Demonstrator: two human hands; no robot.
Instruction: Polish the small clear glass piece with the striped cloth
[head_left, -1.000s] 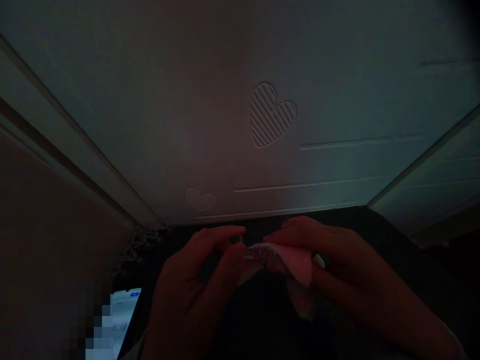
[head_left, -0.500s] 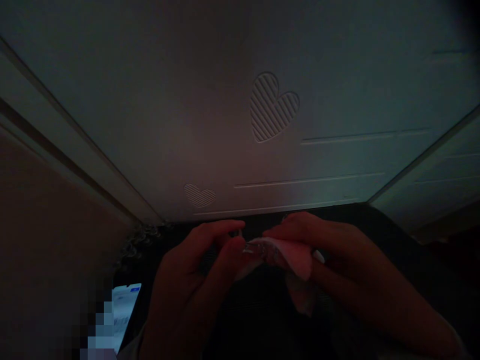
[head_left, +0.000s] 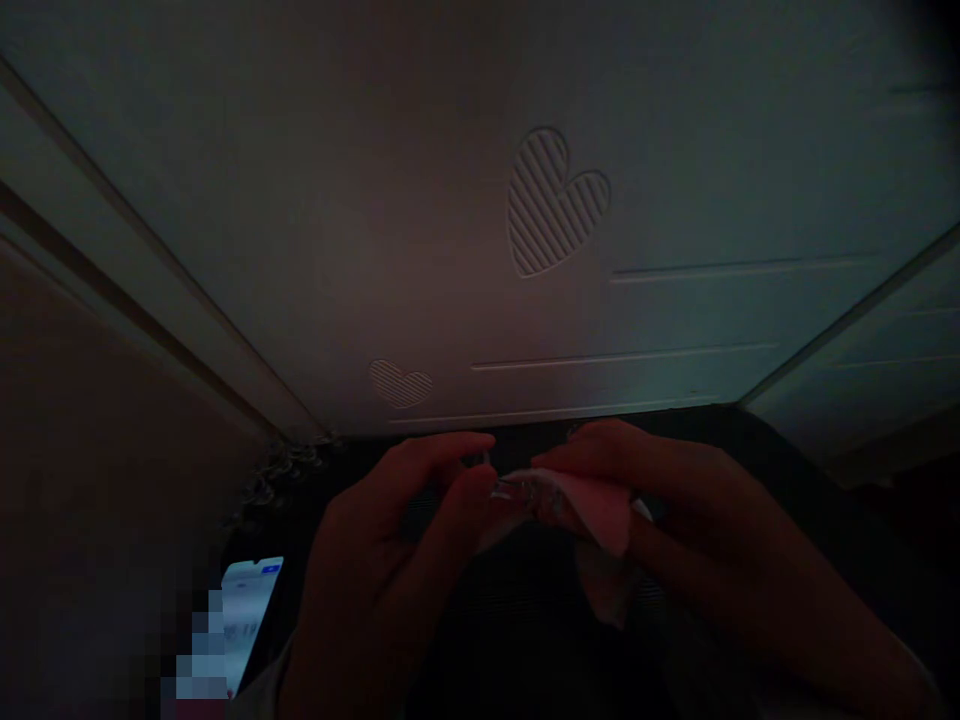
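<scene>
Dim light. Left hand pinches small clear piece, near 5 o'clock of view; right hand grips pinkish cloth folded against it. Risk: loose fingertip pinch could let piece slip; twisting might snap thin parts.

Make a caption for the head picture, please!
Dim light: left hand pinches a clear thing, right hand holds pinkish cloth, lit phone nearby.

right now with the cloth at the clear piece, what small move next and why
Perhaps a slight turn of the clear piece against the pinkish cloth: the left hand seems to pinch one end, and the right hand holds the cloth at the other; exact contact unclear.
</scene>
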